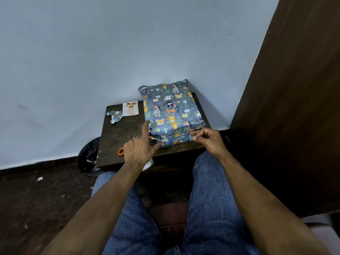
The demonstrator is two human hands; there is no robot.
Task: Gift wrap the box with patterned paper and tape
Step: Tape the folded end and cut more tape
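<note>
A box (pixel 171 109) covered in blue paper printed with cartoon animals lies on a small dark wooden table (pixel 117 137), its far end against the wall. My left hand (pixel 139 146) is at the near left corner, index finger stretched up to the box's side and thumb pressing the near paper flap (pixel 173 139). My right hand (pixel 207 138) sits at the near right corner with fingers curled, pinching the paper's edge there. A roll of clear tape (pixel 148 165) peeks out under my left wrist at the table's front edge.
Orange-handled scissors (pixel 121 150) lie left of my left hand. Paper scraps (pixel 115 115) and a white card with gold decorations (pixel 130 108) sit at the table's back left. A black bag (pixel 88 155) is on the floor left; a dark wooden panel (pixel 294 89) stands right.
</note>
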